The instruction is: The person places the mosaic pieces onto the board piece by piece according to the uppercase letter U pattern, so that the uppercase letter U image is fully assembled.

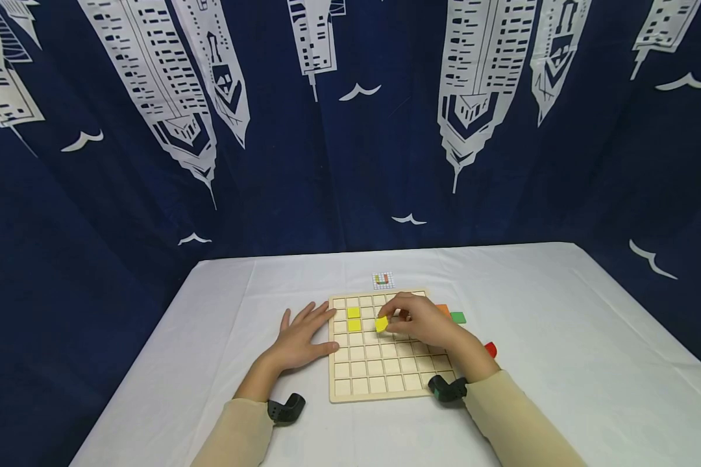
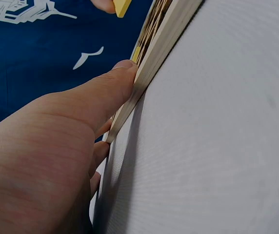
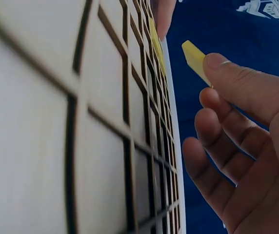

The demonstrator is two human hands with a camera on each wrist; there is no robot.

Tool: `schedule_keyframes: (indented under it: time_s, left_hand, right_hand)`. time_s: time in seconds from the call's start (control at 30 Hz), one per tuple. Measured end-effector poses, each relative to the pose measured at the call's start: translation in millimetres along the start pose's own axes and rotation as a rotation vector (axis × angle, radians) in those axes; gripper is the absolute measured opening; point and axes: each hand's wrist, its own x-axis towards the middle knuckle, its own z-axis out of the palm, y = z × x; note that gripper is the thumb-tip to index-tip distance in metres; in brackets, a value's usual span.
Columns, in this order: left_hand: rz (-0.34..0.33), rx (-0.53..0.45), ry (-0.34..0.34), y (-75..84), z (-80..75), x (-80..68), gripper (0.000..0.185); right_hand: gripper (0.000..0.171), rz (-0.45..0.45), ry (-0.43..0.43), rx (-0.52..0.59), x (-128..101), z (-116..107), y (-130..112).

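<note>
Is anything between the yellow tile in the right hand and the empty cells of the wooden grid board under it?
Nothing visible. The right hand pinches the yellow square tile above bare cells of the wooden grid board, beside two placed yellow tiles.

Table: your white-clothed table (image 1: 561,337).
On it: wooden grid board (image 1: 380,379), pattern card (image 1: 383,281), green block (image 1: 458,317), red block (image 1: 491,349), orange block (image 1: 442,309).

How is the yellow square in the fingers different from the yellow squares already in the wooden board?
The yellow square tile pinched by the right hand is tilted and held above the wooden grid board. The two yellow tiles in the board lie flat in cells, one behind the other, and no hand touches them. All three look alike in colour and shape.
</note>
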Motion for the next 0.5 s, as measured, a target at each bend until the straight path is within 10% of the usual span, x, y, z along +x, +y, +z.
schedule_keyframes:
  time_s: [0.5]
  left_hand:
    - [0.011,0.006,0.004,-0.4,-0.2,0.2,0.074]
  right_hand:
    - [0.022,0.073,-0.026,-0.072,16,29,-11]
